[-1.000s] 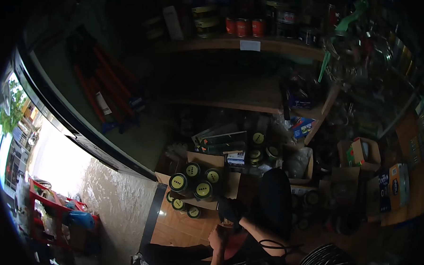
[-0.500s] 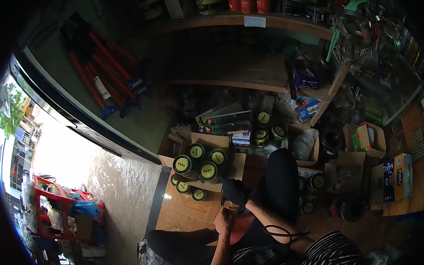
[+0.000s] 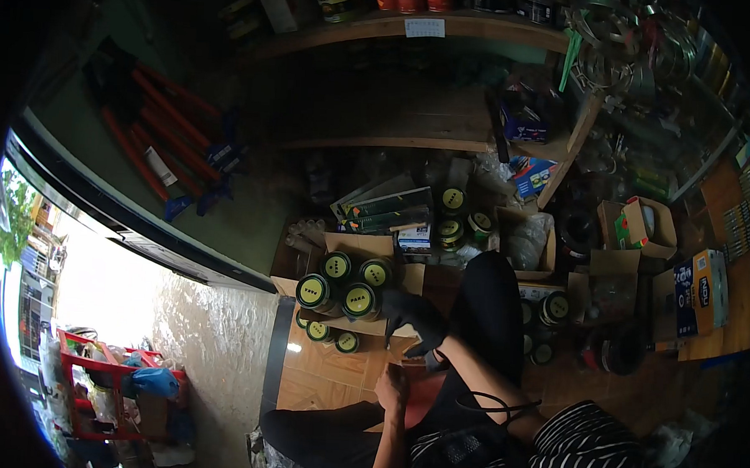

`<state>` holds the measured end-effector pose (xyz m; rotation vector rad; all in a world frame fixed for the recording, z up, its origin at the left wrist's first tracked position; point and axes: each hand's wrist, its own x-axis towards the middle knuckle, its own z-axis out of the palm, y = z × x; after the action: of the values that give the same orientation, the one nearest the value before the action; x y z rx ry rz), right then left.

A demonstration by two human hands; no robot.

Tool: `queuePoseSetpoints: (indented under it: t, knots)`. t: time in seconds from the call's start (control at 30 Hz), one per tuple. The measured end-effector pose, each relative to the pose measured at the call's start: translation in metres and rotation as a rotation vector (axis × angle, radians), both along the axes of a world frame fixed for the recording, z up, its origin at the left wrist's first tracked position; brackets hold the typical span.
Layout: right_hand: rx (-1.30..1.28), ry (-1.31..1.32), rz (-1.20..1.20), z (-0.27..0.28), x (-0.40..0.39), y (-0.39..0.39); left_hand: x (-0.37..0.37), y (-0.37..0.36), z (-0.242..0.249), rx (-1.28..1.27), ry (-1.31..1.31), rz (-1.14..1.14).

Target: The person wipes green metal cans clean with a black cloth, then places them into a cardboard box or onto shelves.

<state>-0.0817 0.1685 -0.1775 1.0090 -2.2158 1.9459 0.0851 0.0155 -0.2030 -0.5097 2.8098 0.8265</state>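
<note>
My left hand [image 3: 392, 387] is bare and closed above my lap; anything inside it is hidden. A dark glove covers my right hand [image 3: 419, 323], which reaches left with its fingers apart, just right of the green-lidded jars. The nearest jar [image 3: 359, 300] is beside the fingertips; I cannot tell whether they touch. Several such jars with dark print on their lids stand in an open cardboard box [image 3: 359, 245]. Smaller jars with the same lids [image 3: 347, 341] stand on the tiled floor in front of it.
Beyond the box lie flat green packs [image 3: 393, 211] and more jars [image 3: 453, 199]. To the right are open cartons [image 3: 614, 286], dark coils [image 3: 577, 233] and an orange-blue box [image 3: 700, 294]. Wooden shelves [image 3: 379, 140] span the back; a red rack [image 3: 117, 390] stands at left.
My gloved right hand has moved up from beside my left hand toward the boxed jars, and its fingers have spread. The whole view has shifted slightly.
</note>
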Motion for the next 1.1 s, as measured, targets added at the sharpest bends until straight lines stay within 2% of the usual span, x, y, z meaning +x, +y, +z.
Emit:
queuePoseSetpoints:
  t: [0.1, 0.13, 0.2, 0.23, 0.3, 0.37, 0.43, 0.5, 0.53, 0.57, 0.6, 0.67, 0.7, 0.73, 0.77, 0.8, 0.83, 0.87, 0.9, 0.93, 0.97, 1.03, 1.1]
  knots:
    - [0.092, 0.281, -0.134, 0.065, -0.007, 0.03, -0.002, 0.001, 0.005, 0.024, -0.018, 0.005]
    - [0.018, 0.193, -0.131, 0.091, -0.009, 0.037, -0.001, -0.001, 0.004, 0.031, -0.024, -0.008]
    - [-0.31, -0.242, -0.147, 0.107, -0.025, 0.053, 0.0, -0.005, -0.008, 0.046, -0.036, -0.028]
    - [-0.563, -0.586, -0.163, 0.108, -0.036, 0.065, 0.002, -0.012, -0.022, 0.086, -0.032, -0.066]
    - [-0.553, -0.517, -0.257, 0.117, -0.062, 0.095, 0.004, -0.029, -0.055, 0.16, -0.015, -0.143]
    - [-0.542, -0.453, -0.357, 0.127, -0.082, 0.132, 0.001, -0.03, -0.029, 0.286, -0.021, -0.13]
    - [0.049, 0.107, -0.471, 0.157, -0.088, 0.176, -0.006, -0.027, -0.016, 0.46, -0.04, -0.085]
    - [0.304, 0.33, -0.521, 0.169, -0.1, 0.205, -0.016, -0.023, -0.007, 0.672, -0.07, -0.002]
    - [0.261, 0.277, -0.534, 0.168, -0.108, 0.216, -0.023, -0.018, 0.001, 0.824, -0.152, 0.171]
    - [0.218, 0.224, -0.546, 0.168, -0.116, 0.227, -0.033, -0.016, 0.002, 0.84, -0.122, 0.181]
    - [0.29, 0.159, -0.451, 0.178, -0.123, 0.242, -0.044, -0.015, 0.001, 0.857, -0.09, 0.193]
    - [0.457, 0.387, -0.646, 0.186, -0.132, 0.247, -0.078, -0.012, 0.014, 0.894, -0.038, 0.191]
    - [0.482, 0.518, -0.701, 0.19, -0.14, 0.247, -0.108, 0.0, 0.044, 0.91, 0.021, 0.159]
    - [0.507, 0.647, -0.767, 0.194, -0.147, 0.246, -0.135, -0.01, 0.028, 0.908, 0.115, 0.048]
    - [0.487, 0.595, -0.719, 0.194, -0.157, 0.247, -0.171, -0.005, 0.061, 0.826, 0.07, 0.056]
    - [0.467, 0.541, -0.67, 0.191, -0.167, 0.248, -0.216, -0.001, 0.084, 0.779, 0.177, -0.101]
    - [0.445, 0.431, -0.658, 0.185, -0.178, 0.246, -0.26, -0.009, 0.072, 0.611, 0.316, -0.241]
    - [0.422, 0.323, -0.65, 0.179, -0.19, 0.244, -0.305, 0.005, 0.097, 0.479, 0.446, -0.32]
    - [0.395, 0.213, -0.646, 0.175, -0.206, 0.245, -0.346, 0.024, 0.155, 0.352, 0.041, -0.176]
    - [0.374, 0.14, -0.644, 0.171, -0.222, 0.245, -0.389, 0.022, 0.13, 0.175, 0.52, -0.421]
    - [0.363, 0.081, -0.645, 0.169, -0.238, 0.245, -0.427, 0.031, 0.122, -0.017, 0.756, -0.403]
    - [0.364, 0.037, -0.649, 0.168, -0.275, 0.248, -0.493, 0.048, 0.149, -0.07, 0.622, -0.534]
    - [0.386, 0.037, -0.659, 0.168, -0.315, 0.252, -0.541, 0.072, 0.15, -0.136, 0.807, -0.573]
